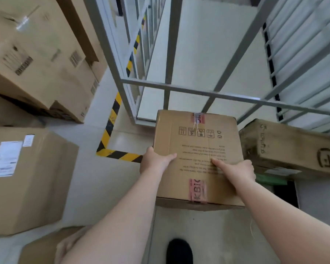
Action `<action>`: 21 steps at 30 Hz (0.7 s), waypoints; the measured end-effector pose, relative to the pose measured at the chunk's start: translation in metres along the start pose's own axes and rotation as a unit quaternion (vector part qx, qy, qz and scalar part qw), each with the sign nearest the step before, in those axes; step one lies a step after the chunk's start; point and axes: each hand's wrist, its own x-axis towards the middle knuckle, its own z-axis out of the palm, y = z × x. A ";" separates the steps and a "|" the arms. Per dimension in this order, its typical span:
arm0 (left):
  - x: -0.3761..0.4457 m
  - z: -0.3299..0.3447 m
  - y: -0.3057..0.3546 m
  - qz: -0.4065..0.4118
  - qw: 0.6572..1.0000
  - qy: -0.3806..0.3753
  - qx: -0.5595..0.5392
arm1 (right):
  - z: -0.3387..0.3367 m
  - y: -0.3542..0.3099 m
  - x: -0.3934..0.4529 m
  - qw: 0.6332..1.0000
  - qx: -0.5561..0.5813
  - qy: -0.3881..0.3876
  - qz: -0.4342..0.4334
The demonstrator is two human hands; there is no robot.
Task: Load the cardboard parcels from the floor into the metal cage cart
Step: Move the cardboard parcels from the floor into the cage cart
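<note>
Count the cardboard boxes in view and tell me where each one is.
6. One held in both hands at the cage cart's rail; a worn one to its right; two stacked top left; one labelled, left; one bottom left. More may lie out of frame.

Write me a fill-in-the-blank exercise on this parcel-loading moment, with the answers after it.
1. The left hand and right hand hold one cardboard ____.
2. The tape on the held box is ____.
3. The floor marking is striped yellow and ____.
4. The cage cart is made of ____ bars.

Answers: box; red; black; metal
</note>
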 end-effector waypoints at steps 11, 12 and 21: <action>0.081 0.062 -0.040 0.091 0.993 -0.055 0.056 | 0.076 0.028 0.054 0.972 -0.234 0.025 -0.025; 0.077 0.054 -0.043 0.100 0.992 -0.056 0.056 | 0.076 0.024 0.046 0.965 -0.257 0.030 -0.035; 0.021 -0.111 -0.141 0.045 0.995 0.093 0.013 | 0.181 -0.055 -0.147 0.859 -0.309 -0.133 -0.387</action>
